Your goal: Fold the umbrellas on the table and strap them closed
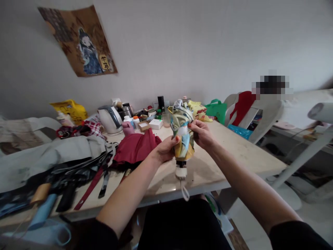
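A folding umbrella (pixel 182 133) with patterned cloth in yellow, pale green and blue is held upright over the table's front part, its short white handle (pixel 181 172) and wrist loop pointing down. My left hand (pixel 166 148) is closed round its lower left side, thumb on the cloth. Higher up on the right, my right hand (pixel 201 133) pinches the cloth between thumb and fingers. The canopy is bunched together. Left of it lies a dark red umbrella (pixel 137 147), partly behind my left forearm.
More folded umbrellas, one with a blue handle (pixel 43 211), crowd the table's left side. At the back stand a white kettle (pixel 110 119), a white box (pixel 156 124) and several bottles. A green bag (pixel 216 110) is by the chairs. A poster (pixel 80 41) hangs on the wall.
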A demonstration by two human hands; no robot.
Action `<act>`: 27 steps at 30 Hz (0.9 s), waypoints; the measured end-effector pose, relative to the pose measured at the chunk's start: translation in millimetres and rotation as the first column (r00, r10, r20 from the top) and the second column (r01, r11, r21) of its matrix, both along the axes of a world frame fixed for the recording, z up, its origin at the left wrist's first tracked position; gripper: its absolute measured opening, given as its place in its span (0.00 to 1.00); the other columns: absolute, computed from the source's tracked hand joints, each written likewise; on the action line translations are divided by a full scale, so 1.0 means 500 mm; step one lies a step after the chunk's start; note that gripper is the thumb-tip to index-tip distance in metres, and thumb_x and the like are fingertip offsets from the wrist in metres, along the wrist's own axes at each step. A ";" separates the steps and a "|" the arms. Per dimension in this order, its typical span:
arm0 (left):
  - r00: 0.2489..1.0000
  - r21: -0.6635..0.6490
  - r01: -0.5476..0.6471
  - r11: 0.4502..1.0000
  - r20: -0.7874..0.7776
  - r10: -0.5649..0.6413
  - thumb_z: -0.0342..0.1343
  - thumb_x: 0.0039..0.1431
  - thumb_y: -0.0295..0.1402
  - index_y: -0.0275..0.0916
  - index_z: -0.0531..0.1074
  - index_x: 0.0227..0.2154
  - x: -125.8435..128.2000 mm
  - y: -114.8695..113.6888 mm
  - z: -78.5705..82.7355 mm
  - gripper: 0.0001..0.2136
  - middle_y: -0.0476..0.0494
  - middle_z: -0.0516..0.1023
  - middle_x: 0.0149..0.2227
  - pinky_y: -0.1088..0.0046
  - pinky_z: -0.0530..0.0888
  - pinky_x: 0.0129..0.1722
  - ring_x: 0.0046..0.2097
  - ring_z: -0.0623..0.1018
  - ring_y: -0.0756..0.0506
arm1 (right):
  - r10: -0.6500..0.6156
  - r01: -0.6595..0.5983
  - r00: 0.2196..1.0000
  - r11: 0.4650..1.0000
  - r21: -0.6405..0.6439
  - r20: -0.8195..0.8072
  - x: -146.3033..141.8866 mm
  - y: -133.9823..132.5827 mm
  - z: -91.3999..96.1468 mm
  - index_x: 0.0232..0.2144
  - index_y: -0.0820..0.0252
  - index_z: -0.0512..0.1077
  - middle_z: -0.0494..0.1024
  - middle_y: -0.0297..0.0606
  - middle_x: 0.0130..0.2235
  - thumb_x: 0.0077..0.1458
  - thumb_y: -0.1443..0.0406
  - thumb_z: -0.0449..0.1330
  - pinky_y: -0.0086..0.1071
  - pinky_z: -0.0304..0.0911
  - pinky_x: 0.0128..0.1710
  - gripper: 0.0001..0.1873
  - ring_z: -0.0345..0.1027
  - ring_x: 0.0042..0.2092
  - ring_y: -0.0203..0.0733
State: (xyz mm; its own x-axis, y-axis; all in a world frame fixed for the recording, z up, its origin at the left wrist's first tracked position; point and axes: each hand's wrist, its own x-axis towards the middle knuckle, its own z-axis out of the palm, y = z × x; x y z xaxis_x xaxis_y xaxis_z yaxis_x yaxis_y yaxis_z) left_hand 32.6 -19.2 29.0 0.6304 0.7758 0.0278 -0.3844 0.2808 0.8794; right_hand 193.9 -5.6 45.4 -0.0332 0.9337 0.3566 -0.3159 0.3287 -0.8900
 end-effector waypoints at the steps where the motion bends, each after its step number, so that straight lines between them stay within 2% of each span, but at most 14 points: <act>1: 0.995 0.046 -0.095 0.994 -0.016 0.095 0.78 0.22 0.45 0.31 0.76 0.36 0.006 0.022 0.007 0.34 0.39 0.80 0.31 0.63 0.73 0.41 0.35 0.79 0.41 | -0.044 0.041 0.998 0.998 0.056 0.050 0.002 0.026 0.002 0.20 0.58 0.62 0.60 0.26 0.18 0.37 0.54 0.70 0.27 0.43 0.20 0.22 0.48 0.21 0.29; 4: 0.948 0.087 -0.314 0.945 -0.016 0.317 0.78 0.20 0.32 0.32 0.76 0.34 0.031 0.076 -0.002 0.30 0.41 0.81 0.32 0.63 0.75 0.39 0.31 0.78 0.44 | -0.136 0.108 0.975 0.981 0.159 0.174 0.007 0.095 -0.003 0.19 0.58 0.63 0.60 0.26 0.18 0.39 0.51 0.68 0.28 0.45 0.22 0.22 0.48 0.22 0.29; 9: 0.868 0.067 -0.497 0.865 0.048 0.495 0.73 0.25 0.29 0.33 0.75 0.32 0.049 0.137 -0.048 0.24 0.46 0.80 0.27 0.65 0.76 0.34 0.26 0.77 0.46 | -0.182 0.082 0.930 0.950 0.302 0.319 0.027 0.171 -0.006 0.17 0.60 0.68 0.69 0.34 0.26 0.35 0.51 0.71 0.30 0.57 0.33 0.22 0.60 0.31 0.35; 13: 0.834 0.066 -0.552 0.831 0.066 0.548 0.72 0.25 0.28 0.32 0.76 0.32 0.041 0.160 -0.068 0.23 0.45 0.81 0.27 0.65 0.77 0.32 0.26 0.78 0.45 | -0.185 0.013 0.869 0.936 0.352 0.459 0.041 0.203 -0.026 0.19 0.60 0.69 0.67 0.32 0.23 0.46 0.49 0.65 0.32 0.56 0.33 0.21 0.58 0.29 0.35; 15: 0.829 0.068 -0.558 0.827 0.059 0.555 0.73 0.25 0.28 0.30 0.77 0.33 0.037 0.166 -0.073 0.24 0.42 0.81 0.29 0.63 0.77 0.33 0.27 0.79 0.43 | -0.256 0.074 0.864 0.916 0.394 0.432 0.047 0.210 -0.045 0.19 0.59 0.69 0.71 0.36 0.29 0.48 0.50 0.64 0.33 0.58 0.35 0.20 0.62 0.33 0.39; 17: 0.814 0.064 -0.581 0.811 0.056 0.578 0.73 0.26 0.29 0.31 0.77 0.34 0.037 0.170 -0.078 0.25 0.42 0.82 0.30 0.63 0.77 0.34 0.28 0.79 0.43 | -0.386 0.183 0.838 0.864 0.469 0.385 0.053 0.211 -0.061 0.18 0.59 0.69 0.73 0.42 0.39 0.47 0.52 0.65 0.35 0.60 0.38 0.18 0.65 0.41 0.44; 19: 0.796 0.059 -0.605 0.794 0.055 0.602 0.74 0.26 0.30 0.32 0.77 0.34 0.041 0.172 -0.081 0.25 0.43 0.82 0.31 0.63 0.78 0.35 0.29 0.79 0.44 | -0.477 0.258 0.801 0.820 0.511 0.362 0.060 0.204 -0.071 0.18 0.58 0.69 0.72 0.43 0.39 0.48 0.55 0.64 0.35 0.60 0.38 0.16 0.65 0.41 0.44; 21: 0.786 0.064 -0.618 0.784 0.054 0.615 0.75 0.26 0.31 0.32 0.77 0.35 0.049 0.173 -0.081 0.26 0.43 0.82 0.32 0.63 0.78 0.36 0.30 0.80 0.44 | -0.507 0.303 0.775 0.822 0.482 0.378 0.064 0.192 -0.074 0.19 0.57 0.68 0.70 0.38 0.30 0.51 0.56 0.61 0.34 0.58 0.34 0.14 0.63 0.33 0.40; 24: 0.773 0.076 -0.634 0.770 0.063 0.631 0.75 0.25 0.30 0.33 0.77 0.35 0.059 0.170 -0.074 0.26 0.43 0.82 0.33 0.64 0.78 0.38 0.31 0.80 0.44 | -0.494 0.378 0.781 0.861 0.341 0.381 0.056 0.174 -0.077 0.20 0.57 0.66 0.66 0.31 0.21 0.52 0.57 0.60 0.32 0.53 0.29 0.15 0.56 0.26 0.36; 26: 0.787 0.066 -0.617 0.784 0.076 0.612 0.75 0.26 0.30 0.33 0.76 0.35 0.060 0.163 -0.069 0.26 0.43 0.82 0.33 0.64 0.78 0.38 0.31 0.80 0.44 | -0.408 0.371 0.857 0.912 0.174 0.314 0.042 0.169 -0.085 0.19 0.57 0.65 0.65 0.30 0.20 0.50 0.54 0.63 0.31 0.53 0.27 0.17 0.56 0.25 0.35; 27: 0.805 0.054 -0.593 0.804 0.079 0.588 0.75 0.27 0.31 0.34 0.76 0.36 0.060 0.159 -0.067 0.26 0.44 0.82 0.32 0.64 0.77 0.38 0.30 0.80 0.44 | -0.335 0.327 0.911 0.942 0.073 0.241 0.033 0.169 -0.090 0.19 0.58 0.64 0.65 0.29 0.20 0.47 0.53 0.65 0.30 0.55 0.26 0.19 0.57 0.25 0.34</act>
